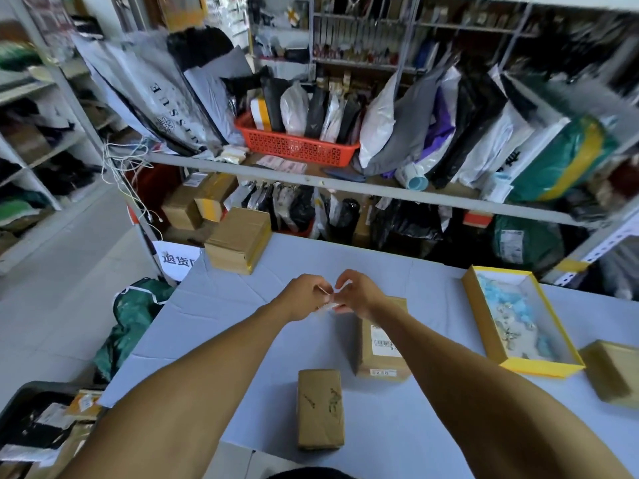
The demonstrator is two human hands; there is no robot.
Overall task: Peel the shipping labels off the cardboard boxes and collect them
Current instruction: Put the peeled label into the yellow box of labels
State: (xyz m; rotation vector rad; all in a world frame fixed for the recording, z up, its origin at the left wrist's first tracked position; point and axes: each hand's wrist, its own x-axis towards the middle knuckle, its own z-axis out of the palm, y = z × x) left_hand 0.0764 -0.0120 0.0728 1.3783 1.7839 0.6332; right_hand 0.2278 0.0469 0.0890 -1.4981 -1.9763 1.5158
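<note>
Pinching a small white peeled label (327,300) between both hands, you hold it above the middle of the desk (214,316). Your left hand (304,299) and right hand (358,295) meet fingertip to fingertip, each grip closed narrowly on the label. Just below your right wrist lies a cardboard box (378,354) with a label still on it; a bare box (321,409) sits nearer you, and a yellow tray (484,326) lies to the right.
</note>
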